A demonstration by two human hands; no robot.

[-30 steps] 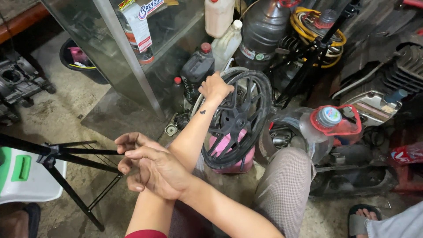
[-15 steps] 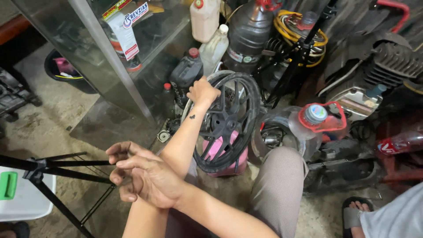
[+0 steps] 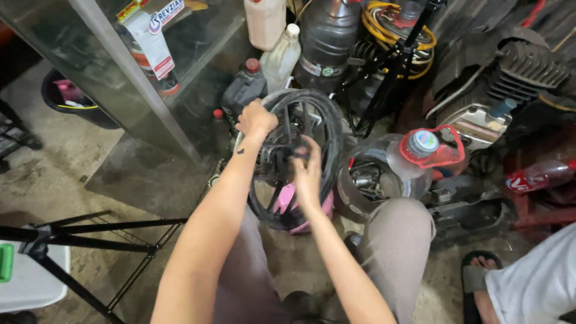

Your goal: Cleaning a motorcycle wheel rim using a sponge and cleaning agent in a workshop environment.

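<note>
A black wheel with a tyre (image 3: pixel 327 129) stands upright on a pink stool or tub (image 3: pixel 284 201) between my knees. My left hand (image 3: pixel 257 119) grips the tyre at its upper left rim. My right hand (image 3: pixel 307 173) reaches into the wheel's middle, fingers at the dark hub (image 3: pixel 277 159); what they hold is hidden.
A glass cabinet (image 3: pixel 120 102) stands at left, with oil bottles (image 3: pixel 243 90) and a white jug (image 3: pixel 279 57) behind the wheel. A clear water jug with a red handle (image 3: pixel 414 156) and an engine (image 3: pixel 498 84) sit at right. A black tripod (image 3: pixel 78 231) is lower left. Another person's sandalled foot (image 3: pixel 480 276) is lower right.
My right hand left my left forearm and moved up to the wheel's hub. The left hand stayed on the tyre. The view shifted left and closer.
</note>
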